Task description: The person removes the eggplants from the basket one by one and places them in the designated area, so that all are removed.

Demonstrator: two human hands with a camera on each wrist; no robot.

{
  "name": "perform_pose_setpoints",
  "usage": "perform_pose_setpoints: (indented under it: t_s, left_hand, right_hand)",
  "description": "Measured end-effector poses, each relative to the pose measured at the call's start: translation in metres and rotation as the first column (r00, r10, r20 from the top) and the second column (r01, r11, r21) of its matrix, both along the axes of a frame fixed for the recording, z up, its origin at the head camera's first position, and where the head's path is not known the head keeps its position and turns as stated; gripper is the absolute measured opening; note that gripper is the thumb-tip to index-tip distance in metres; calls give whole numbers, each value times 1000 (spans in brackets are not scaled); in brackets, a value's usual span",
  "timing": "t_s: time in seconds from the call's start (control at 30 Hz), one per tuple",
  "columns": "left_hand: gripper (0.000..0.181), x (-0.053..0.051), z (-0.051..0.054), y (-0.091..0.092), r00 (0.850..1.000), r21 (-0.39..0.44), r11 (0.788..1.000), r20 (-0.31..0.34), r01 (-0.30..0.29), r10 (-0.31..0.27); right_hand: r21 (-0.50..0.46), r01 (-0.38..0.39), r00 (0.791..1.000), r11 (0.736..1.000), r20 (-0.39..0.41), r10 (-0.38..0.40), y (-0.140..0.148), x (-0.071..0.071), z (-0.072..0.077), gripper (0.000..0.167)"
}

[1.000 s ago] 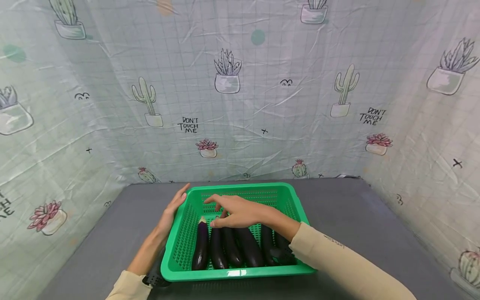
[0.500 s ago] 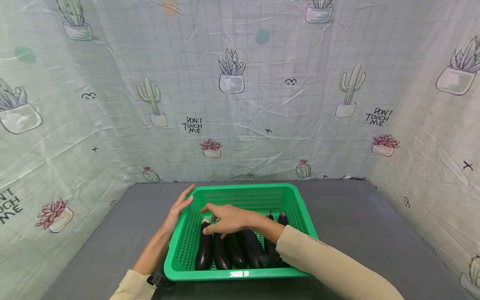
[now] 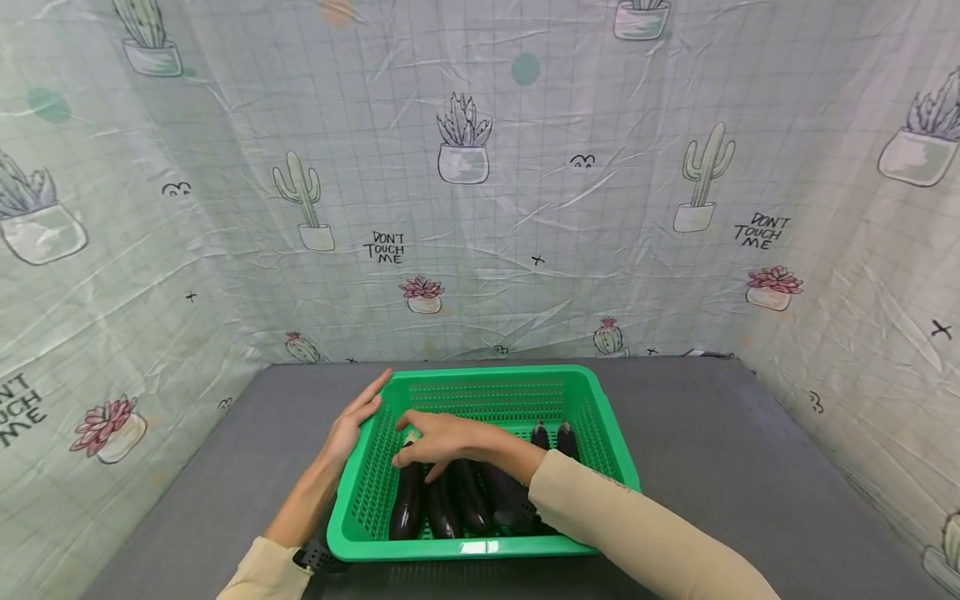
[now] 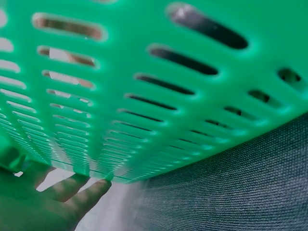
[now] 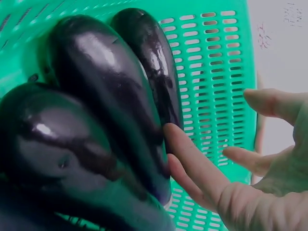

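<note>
Head view puts your two bare hands at a green basket with slotted walls, which rests on a grey table. Dark, glossy eggplants lie side by side inside it, lengthwise from the near side toward the far side. Your left hand rests along the outside of the basket's left rim, near the far corner, its fingers extended and pointing away from you. From the left wrist, you see those fingers low in the picture, straight and a little apart beside the slotted green wall.

Your right hand is over the left part of the basket, palm down, above the far ends of the eggplants there. Its fingers are spread and loosely bent, with nothing gripped between them. The leftmost eggplant lies beneath your fingertips, its pale stem end partly covered by your hand. In the right wrist view, two of your fingertips come right up to the side of an eggplant; whether they press on it, you cannot tell.

Toward the right side of the basket, two more stem ends show past your forearm, the rest of those eggplants hidden by your beige right sleeve. Behind the table hangs a pale, wrinkled curtain printed with potted cacti and the words "DON'T TOUCH ME".
</note>
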State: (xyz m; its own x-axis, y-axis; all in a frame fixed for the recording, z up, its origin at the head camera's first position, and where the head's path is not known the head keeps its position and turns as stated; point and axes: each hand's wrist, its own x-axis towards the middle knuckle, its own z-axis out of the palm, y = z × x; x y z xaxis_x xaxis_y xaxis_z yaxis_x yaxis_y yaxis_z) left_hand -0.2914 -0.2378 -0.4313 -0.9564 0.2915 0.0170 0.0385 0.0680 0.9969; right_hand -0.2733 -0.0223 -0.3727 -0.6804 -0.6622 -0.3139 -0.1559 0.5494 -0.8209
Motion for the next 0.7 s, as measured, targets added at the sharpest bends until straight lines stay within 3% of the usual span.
perform_pose_setpoints:
  t_s: [0.2, 0.43, 0.7]
  left_hand:
    - [58, 1, 1, -1, 999, 41, 999, 40, 22, -24]
    - [58, 1, 2, -1, 1000, 11, 1000, 26, 9, -9]
    - [58, 2, 3, 1, 1000, 14, 1000, 31, -3, 3]
  right_hand:
    - [12, -11, 1000, 1000, 4, 11, -5, -3, 1, 63]
    - [37, -34, 999, 999, -10, 34, -11, -4, 2, 59]
    - [49, -61, 996, 997, 73, 57, -16, -5, -4, 62]
